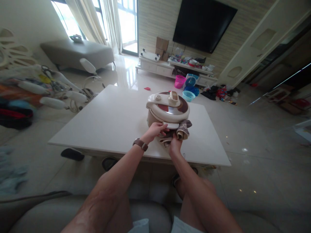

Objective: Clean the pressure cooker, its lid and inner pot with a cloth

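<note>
An electric pressure cooker stands on the bench, right of the middle. The left hand is at its near side, touching the near handle; the right hand is just right of that and nearer, with a cloth against it at the cooker's near right. Beyond the bench, two baskets sit on the floor, before a low cabinet. The television hangs above, far right.
</note>
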Motion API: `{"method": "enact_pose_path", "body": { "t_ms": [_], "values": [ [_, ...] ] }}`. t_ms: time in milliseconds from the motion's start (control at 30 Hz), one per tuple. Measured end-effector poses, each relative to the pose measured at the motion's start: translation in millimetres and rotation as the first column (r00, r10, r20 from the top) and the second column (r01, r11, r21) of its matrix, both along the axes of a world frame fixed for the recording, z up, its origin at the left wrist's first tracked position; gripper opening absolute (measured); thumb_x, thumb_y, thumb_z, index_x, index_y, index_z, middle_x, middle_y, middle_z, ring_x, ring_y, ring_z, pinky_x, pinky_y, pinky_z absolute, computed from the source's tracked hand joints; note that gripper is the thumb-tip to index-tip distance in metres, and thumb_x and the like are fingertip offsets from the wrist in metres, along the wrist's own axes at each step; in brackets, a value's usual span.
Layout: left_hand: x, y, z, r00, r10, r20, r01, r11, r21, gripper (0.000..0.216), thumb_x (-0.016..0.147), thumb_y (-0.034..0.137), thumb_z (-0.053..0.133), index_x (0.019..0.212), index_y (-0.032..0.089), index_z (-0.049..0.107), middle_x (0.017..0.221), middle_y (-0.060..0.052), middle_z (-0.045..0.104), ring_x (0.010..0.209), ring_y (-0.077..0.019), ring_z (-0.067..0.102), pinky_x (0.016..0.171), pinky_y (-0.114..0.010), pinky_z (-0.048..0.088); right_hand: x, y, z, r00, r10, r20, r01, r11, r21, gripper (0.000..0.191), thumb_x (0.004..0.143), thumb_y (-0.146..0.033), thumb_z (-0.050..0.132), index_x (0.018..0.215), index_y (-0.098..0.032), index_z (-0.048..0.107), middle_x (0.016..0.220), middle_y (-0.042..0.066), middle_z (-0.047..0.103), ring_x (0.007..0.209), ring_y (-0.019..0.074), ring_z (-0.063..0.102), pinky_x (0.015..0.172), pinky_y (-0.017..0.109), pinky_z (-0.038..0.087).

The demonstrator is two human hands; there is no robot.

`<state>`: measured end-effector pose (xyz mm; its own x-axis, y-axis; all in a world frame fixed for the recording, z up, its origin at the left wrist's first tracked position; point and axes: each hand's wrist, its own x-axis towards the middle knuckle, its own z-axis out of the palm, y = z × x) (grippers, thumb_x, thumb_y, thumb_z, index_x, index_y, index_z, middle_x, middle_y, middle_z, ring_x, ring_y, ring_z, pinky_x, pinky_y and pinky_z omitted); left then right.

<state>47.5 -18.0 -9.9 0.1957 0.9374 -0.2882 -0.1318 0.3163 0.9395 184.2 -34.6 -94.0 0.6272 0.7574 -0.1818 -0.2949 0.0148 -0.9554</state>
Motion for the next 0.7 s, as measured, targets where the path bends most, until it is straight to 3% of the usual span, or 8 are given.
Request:
{"method": "enact_pose_path", "body": {
  "t_ms": [133,267,500,600,700],
  "values": [
    [-2,1,1.1,0.998,0.008,-0.058,-0.006,0.999,0.034,0.041,0.085,0.051,0.083,0.075,0.012,0.074,0.089,-0.013,0.082,0.045,-0.0048,0.05,0.043,-0.023,0.021,-30,-26,4.1,0.977,0.133,-0.164,-0.122,0.99,0.076,0.046,0.078,-0.04,0.08,0.118,-0.019,0.071,0.123,0.009,0.079,0.112,0.0222,0.076,0.098,0.037,0.062],
    [-3,0,3.2,0.998,0.014,-0.065,-0.011,0.999,0.047,0.043,0.086,0.052,0.082,0.071,0.012,0.072,0.082,-0.011,0.08,0.044,-0.0049,0.047,0.044,-0.023,0.024,-15,-12,15.6,0.976,0.047,-0.212,-0.036,0.998,0.055,0.035,0.079,-0.032,0.075,0.11,-0.016,0.072,0.114,0.01,0.081,0.107,0.0236,0.077,0.093,0.038,0.064],
    [-2,1,0.2,0.996,0.012,-0.089,-0.006,0.998,0.069,0.045,0.085,0.054,0.082,0.07,0.013,0.073,0.084,-0.012,0.08,0.045,-0.0057,0.048,0.044,-0.023,0.025,56,46,26.0,0.999,-0.048,-0.005,0.048,0.999,-0.013,0.03,0.074,-0.026,0.074,0.102,-0.016,0.073,0.103,0.007,0.081,0.102,0.0241,0.076,0.094,0.04,0.064],
    [-3,1,-0.5,0.995,0.011,-0.095,-0.004,0.997,0.076,0.046,0.084,0.056,0.082,0.071,0.013,0.073,0.085,-0.012,0.08,0.046,-0.0061,0.048,0.044,-0.024,0.025,60,50,21.6,0.993,-0.05,0.106,0.052,0.998,-0.02,0.03,0.075,-0.032,0.074,0.1,-0.017,0.074,0.102,0.006,0.081,0.105,0.025,0.075,0.099,0.043,0.061],
    [-3,2,0.4,0.995,0.013,-0.1,-0.006,0.997,0.071,0.045,0.084,0.055,0.083,0.07,0.013,0.073,0.083,-0.012,0.08,0.046,-0.0061,0.047,0.045,-0.024,0.027,42,31,10.6,0.982,-0.029,0.186,0.032,0.999,-0.012,0.034,0.077,-0.04,0.075,0.103,-0.018,0.074,0.109,0.007,0.08,0.111,0.0263,0.074,0.104,0.045,0.059]
  ]
}}
